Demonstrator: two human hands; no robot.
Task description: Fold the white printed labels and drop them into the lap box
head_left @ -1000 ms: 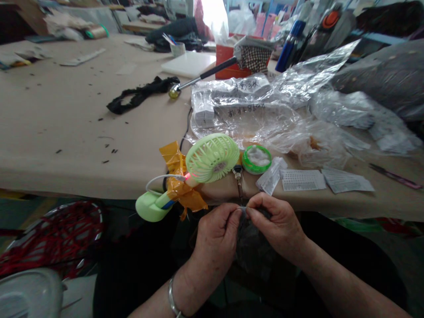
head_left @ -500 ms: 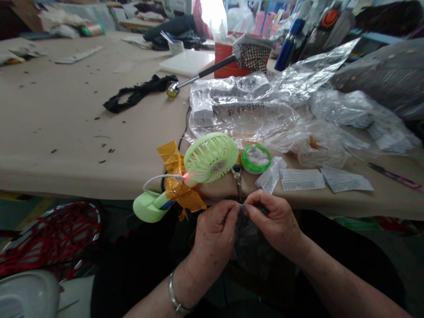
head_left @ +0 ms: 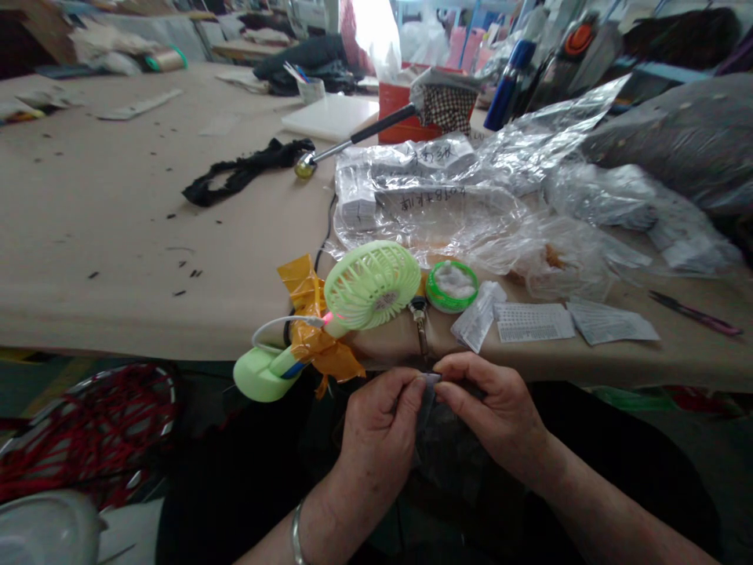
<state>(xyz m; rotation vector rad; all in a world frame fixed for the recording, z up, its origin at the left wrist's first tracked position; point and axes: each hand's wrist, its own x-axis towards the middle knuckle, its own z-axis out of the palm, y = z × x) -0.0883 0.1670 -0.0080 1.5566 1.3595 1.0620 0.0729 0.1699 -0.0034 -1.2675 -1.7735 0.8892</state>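
Below the table's front edge, my left hand (head_left: 385, 420) pinches a small pale strip (head_left: 431, 382), perhaps a label, between thumb and forefinger. The thumb and forefinger of my right hand (head_left: 497, 412) close on its other side, where a thin dark edge shows. Just beyond my fingertips, a thin metal rod tool (head_left: 420, 322), like a soldering iron, points down over the edge. A green fan (head_left: 373, 286) bound with orange tape (head_left: 329, 357) stands to its left. On its right is a green tub (head_left: 452, 286) with white wadding. Pale see-through material hangs below my hands, its details too dark to tell.
Printed paper slips (head_left: 533, 322) and pink-handled tweezers or snips (head_left: 697, 314) lie along the edge at right. Behind them spreads a clear plastic bag (head_left: 435, 208). A black cloth loop (head_left: 247, 171) and a long-handled tool (head_left: 353, 140) lie farther back on the table (head_left: 118, 259).
Both hands have lowered slightly in the view. More of the pale strip shows between my fingers, with a dark edge at its top. The whole scene has shifted a little with the camera.
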